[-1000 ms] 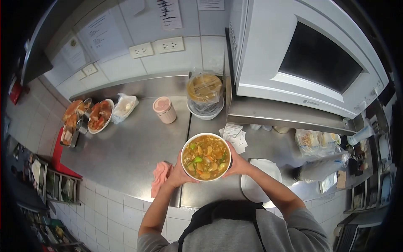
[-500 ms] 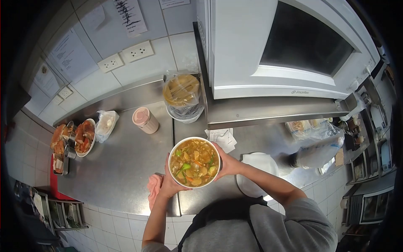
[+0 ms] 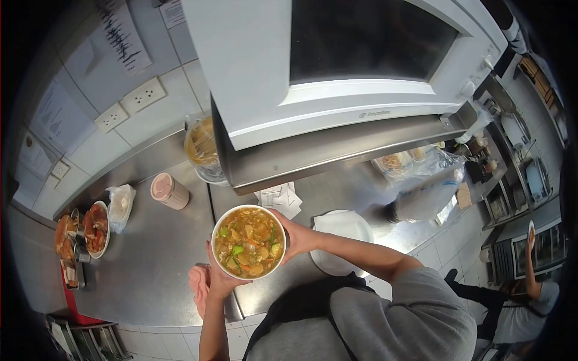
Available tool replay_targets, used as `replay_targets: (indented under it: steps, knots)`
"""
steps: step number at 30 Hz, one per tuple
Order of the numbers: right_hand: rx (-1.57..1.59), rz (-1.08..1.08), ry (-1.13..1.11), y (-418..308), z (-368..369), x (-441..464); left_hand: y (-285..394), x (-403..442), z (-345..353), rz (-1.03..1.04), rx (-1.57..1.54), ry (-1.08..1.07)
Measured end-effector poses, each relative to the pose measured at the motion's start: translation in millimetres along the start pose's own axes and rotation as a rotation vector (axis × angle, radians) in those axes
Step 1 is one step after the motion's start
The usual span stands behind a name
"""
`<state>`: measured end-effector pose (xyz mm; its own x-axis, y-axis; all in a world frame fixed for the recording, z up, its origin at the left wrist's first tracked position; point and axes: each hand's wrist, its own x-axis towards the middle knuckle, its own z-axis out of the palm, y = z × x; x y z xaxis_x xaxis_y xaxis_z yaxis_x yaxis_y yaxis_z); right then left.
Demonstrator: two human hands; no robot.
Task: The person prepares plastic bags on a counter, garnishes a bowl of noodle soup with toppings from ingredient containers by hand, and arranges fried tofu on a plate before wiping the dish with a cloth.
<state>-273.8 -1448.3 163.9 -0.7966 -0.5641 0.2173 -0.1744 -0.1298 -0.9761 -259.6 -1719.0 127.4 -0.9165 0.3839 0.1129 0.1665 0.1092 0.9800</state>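
Observation:
A white bowl of soup [image 3: 248,242], with orange-brown broth, vegetable pieces and green bits, is held level above the steel counter. My left hand [image 3: 221,278] is closed on its lower left side, and my right hand [image 3: 296,236] grips the right side. Below and left of the bowl, close to my left wrist, lies a pink cloth [image 3: 199,287]. To the right of my right hand sits a round white plate [image 3: 341,260] with a white napkin [image 3: 344,227] on it. Behind the bowl are printed paper slips [image 3: 280,199].
A pink lidded tumbler [image 3: 170,191] stands on the counter [image 3: 144,259]. Dishes of food [image 3: 96,228] and a plastic-wrapped container [image 3: 120,207] are at the left. A white microwave [image 3: 355,99] sits on a raised steel shelf [image 3: 337,151]. Another person [image 3: 524,316] is at the far right.
The view has turned right, so counter items and the bowl appear further left. Another person has come into view at the right. Both hands still hold the bowl.

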Motion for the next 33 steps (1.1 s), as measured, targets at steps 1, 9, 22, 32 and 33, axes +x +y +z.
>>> replay_targets:
  steps: [1,9,22,32,33]
  knots:
    - [-0.014,-0.007,0.015,-1.0,-0.4,-1.7,3.7,-0.4,0.3,-0.005,0.005,-0.001]
    - [-0.160,0.069,0.077,-34.3,-8.0,-37.4,26.6,-0.4,26.3,0.021,0.112,-0.012]
    - [-0.372,0.300,0.360,-46.2,-46.1,-182.9,35.3,22.1,137.5,0.193,0.382,-0.225]
    - [-0.262,0.297,0.381,-49.3,-58.2,-219.4,27.6,24.9,184.7,0.164,0.463,-0.243]
    - [-0.293,0.303,0.354,-49.5,-60.0,-219.6,29.9,25.8,185.2,0.111,0.346,-0.295]
